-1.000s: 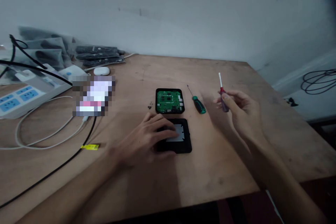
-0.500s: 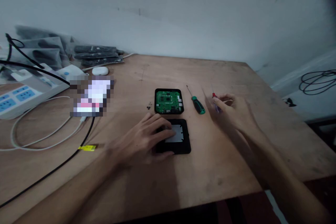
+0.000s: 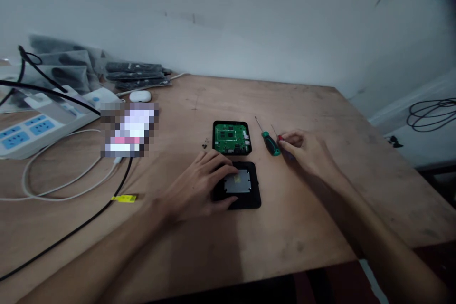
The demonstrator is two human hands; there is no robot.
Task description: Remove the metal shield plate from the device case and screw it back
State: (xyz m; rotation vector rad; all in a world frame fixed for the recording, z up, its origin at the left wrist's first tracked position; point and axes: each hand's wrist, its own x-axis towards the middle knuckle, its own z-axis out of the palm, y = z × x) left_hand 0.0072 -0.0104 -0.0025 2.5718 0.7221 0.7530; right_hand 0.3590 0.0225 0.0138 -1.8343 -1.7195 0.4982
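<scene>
My left hand (image 3: 203, 183) lies over the left side of a black square cover (image 3: 253, 199), thumb and fingers spread apart. The silver metal plate (image 3: 238, 184) set in this cover is bare between the thumb and index finger. Behind it sits the open black case with a green circuit board (image 3: 228, 140) inside. A thin screwdriver with a red collar (image 3: 280, 138) is pinched in my right hand (image 3: 302, 149), its shaft pointing up and left; most of its handle is hidden. Just left of that hand, a green and black screwdriver (image 3: 271, 144) lies on the table.
Several tiny screws (image 3: 204, 145) lie left of the case. On the left are a lit phone (image 3: 133, 128), pixelated, a white earbud case (image 3: 140, 96), a power strip (image 3: 42, 126), cables with a yellow tag (image 3: 124, 198) and bagged black items (image 3: 138, 73). A wall stands behind.
My right hand has moved left with the thin screwdriver, close to the green one. My left thumb and index finger have shifted, showing more of the metal plate. The view has shifted slightly.
</scene>
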